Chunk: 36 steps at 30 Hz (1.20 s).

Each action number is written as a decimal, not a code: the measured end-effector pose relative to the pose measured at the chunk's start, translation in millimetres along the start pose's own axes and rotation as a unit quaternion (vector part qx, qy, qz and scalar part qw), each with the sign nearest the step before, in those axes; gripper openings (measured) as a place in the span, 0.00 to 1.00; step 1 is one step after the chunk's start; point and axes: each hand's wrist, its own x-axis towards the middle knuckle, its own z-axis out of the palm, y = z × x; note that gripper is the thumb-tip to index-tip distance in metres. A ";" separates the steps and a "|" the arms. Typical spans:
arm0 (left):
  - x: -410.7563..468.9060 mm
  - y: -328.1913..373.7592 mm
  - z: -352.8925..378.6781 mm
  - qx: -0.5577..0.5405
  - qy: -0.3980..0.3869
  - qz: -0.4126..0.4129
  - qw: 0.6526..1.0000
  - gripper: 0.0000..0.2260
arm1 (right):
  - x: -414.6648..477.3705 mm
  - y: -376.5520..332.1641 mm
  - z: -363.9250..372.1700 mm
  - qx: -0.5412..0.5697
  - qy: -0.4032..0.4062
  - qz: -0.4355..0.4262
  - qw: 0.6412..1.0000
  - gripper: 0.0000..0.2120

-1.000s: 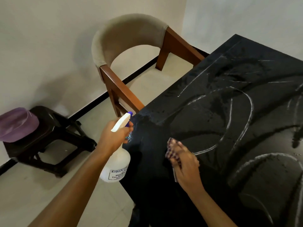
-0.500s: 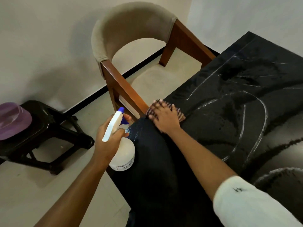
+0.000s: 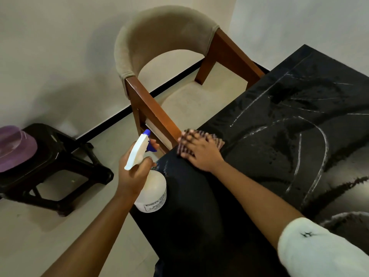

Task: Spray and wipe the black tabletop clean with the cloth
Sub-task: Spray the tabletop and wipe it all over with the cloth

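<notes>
Left hand [image 3: 133,172]: fingers curled round the spray bottle [image 3: 150,189] neck, forefinger at the trigger, beside the table corner. Right hand [image 3: 201,154]: fingers spread flat, pressing the cloth [image 3: 219,142] on the black tabletop [image 3: 279,156] at its left edge. Step judged: wiping; next, sweep rightward over the wet streaks. Cloth mostly hidden under the hand; tabletop cut off at right.

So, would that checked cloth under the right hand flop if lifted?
Probably floppy: the cloth lies thin and flat under the right hand, following the tabletop. It likely slides easily, since the surface beside it shows wet streaks. Possibly damp, so slightly heavier than it looks.
</notes>
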 end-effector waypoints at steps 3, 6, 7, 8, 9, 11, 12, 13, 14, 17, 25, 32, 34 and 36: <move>-1.6 -0.5 5.1 0.015 -0.029 0.045 0.998 0.27 | 17.2 24.1 -4.8 0.010 -0.015 0.122 0.992 0.28; -6.8 4.7 11.6 0.033 -0.038 0.104 0.993 0.21 | -5.2 17.5 -0.7 0.007 -0.008 0.082 0.997 0.27; -8.4 6.4 14.2 0.036 -0.038 0.120 0.991 0.19 | -24.3 12.1 3.1 0.010 0.006 0.047 0.999 0.27; -8.9 6.3 16.0 0.040 -0.036 0.129 0.990 0.17 | -47.0 6.6 6.5 0.016 0.015 0.009 1.000 0.27; -8.7 6.0 18.0 0.043 -0.032 0.133 0.990 0.17 | -71.2 1.9 10.4 0.017 0.015 -0.031 0.999 0.27; -6.5 2.5 21.0 0.039 -0.019 0.137 0.990 0.17 | -112.9 -4.6 18.0 0.004 0.002 -0.102 0.995 0.27; -4.9 1.5 23.1 0.032 -0.012 0.138 0.990 0.17 | -125.1 -4.8 20.4 -0.001 -0.010 -0.122 0.992 0.27; -5.3 1.4 23.8 0.026 -0.004 0.139 0.990 0.17 | -128.8 -3.7 19.9 -0.003 -0.017 -0.138 0.990 0.26; -5.0 1.8 25.2 0.024 0.003 0.140 0.990 0.18 | -123.0 1.4 17.5 -0.009 -0.016 -0.148 0.989 0.26; -0.5 -0.4 33.3 0.013 -0.004 0.149 0.989 0.19 | -69.1 28.8 10.9 0.000 -0.014 -0.089 0.996 0.27; -3.1 8.1 56.8 -0.071 -0.039 0.187 0.979 0.19 | 45.8 67.3 -13.7 0.034 -0.005 0.146 0.989 0.25; -2.6 2.7 57.4 -0.074 -0.032 0.188 0.979 0.17 | -92.1 -0.7 11.8 0.029 -0.015 -0.016 0.999 0.27; -1.3 -2.5 58.7 -0.062 -0.019 0.186 0.980 0.13 | -114.7 -9.2 21.0 0.026 -0.022 -0.019 0.999 0.27; -1.1 -5.4 60.2 -0.060 -0.015 0.194 0.979 0.12 | -108.6 -2.9 20.1 0.022 -0.026 -0.022 0.999 0.27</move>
